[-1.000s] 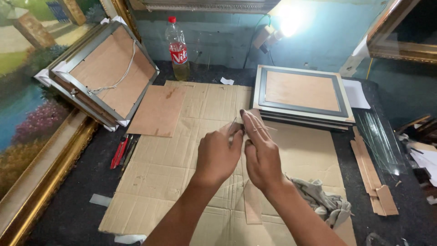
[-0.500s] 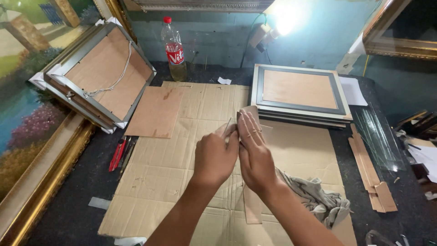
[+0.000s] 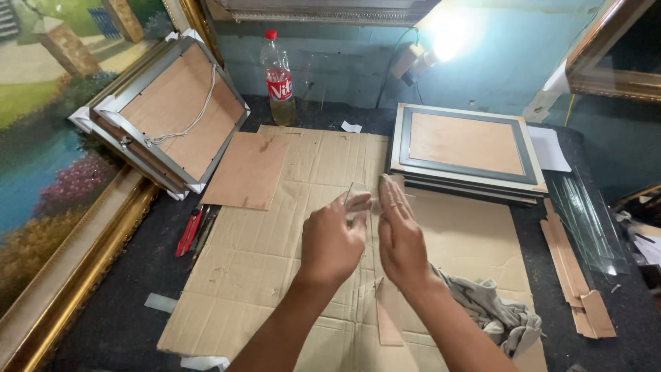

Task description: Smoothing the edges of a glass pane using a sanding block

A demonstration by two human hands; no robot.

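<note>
The left hand (image 3: 332,238) pinches the near edge of a thin glass pane (image 3: 359,200), a narrow grip by the fingertips, likely to keep its faces unsmudged. The right hand (image 3: 401,238) lies flat and open against the pane's other side, steadying it upright above the flattened cardboard (image 3: 275,248) padding the surface. A grey rag (image 3: 492,313) lies near the right wrist; stacked frames (image 3: 468,148) sit beyond.

Between the hands, the thin clear pane (image 3: 359,201) is nearly invisible; its edges cannot be traced. The right hand (image 3: 401,238) hides part of the grey cloth (image 3: 490,313). Far left of the hands, the painting (image 3: 48,148) is cut off.
</note>
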